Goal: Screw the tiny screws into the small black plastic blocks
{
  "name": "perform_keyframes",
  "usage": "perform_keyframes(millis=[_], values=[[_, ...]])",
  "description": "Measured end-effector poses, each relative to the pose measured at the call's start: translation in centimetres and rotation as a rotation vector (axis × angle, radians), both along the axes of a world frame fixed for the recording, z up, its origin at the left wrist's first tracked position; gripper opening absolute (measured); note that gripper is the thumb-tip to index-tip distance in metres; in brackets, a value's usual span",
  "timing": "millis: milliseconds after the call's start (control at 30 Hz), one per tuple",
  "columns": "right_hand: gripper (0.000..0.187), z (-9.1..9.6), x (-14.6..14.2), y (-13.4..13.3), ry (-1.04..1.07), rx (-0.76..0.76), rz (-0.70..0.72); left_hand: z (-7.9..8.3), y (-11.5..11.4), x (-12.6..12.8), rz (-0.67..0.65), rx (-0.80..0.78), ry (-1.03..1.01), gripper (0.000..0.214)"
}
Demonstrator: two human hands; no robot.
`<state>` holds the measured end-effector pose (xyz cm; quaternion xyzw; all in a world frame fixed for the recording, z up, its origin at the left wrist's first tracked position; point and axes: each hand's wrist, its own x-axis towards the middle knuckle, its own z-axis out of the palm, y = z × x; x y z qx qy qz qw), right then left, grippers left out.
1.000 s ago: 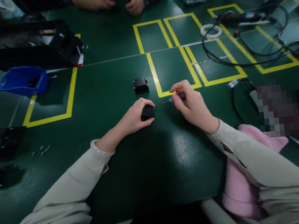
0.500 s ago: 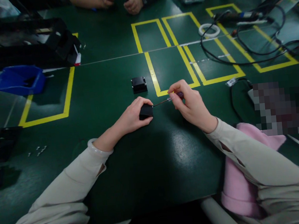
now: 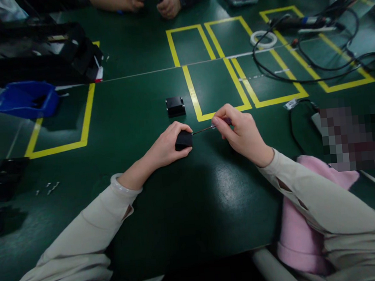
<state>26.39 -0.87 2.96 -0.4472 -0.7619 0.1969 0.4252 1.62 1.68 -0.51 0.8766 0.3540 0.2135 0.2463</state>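
On the green table, left hand curled closed around small black block, right hand pinching thin screwdriver, tip seemingly touching block's side.

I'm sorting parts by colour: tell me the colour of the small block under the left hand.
Black. The small block shows best in the head view, held by the left hand.
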Motion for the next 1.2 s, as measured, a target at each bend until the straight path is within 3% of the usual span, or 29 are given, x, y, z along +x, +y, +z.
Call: perform_keyframes(millis=[167,400,600,867,1067,1200], values=[[0.009,0.10,-0.09,-0.08,0.019,0.044,0.046,0.06,0.06,-0.08,0.006,-0.005,0.001,0.036],[0.019,-0.11,-0.06,0.01,0.011,-0.005,-0.004,0.09,0.06,-0.13,0.017,-0.014,0.007,0.036],[0.010,-0.13,-0.28,-0.22,0.031,0.061,0.052,0.07,0.10,-0.15,0.013,-0.010,0.012,0.036],[0.023,-0.30,-0.01,0.05,0.033,0.047,0.001,0.04,-0.10,-0.07,-0.009,-0.018,0.001,0.038],[0.007,-0.29,-0.12,-0.07,0.043,0.025,0.003,-0.02,-0.16,-0.05,-0.007,-0.029,0.004,0.038],[0.006,-0.19,-0.07,-0.02,0.035,0.018,-0.010,0.00,-0.16,-0.06,-0.007,-0.026,0.005,0.038]])
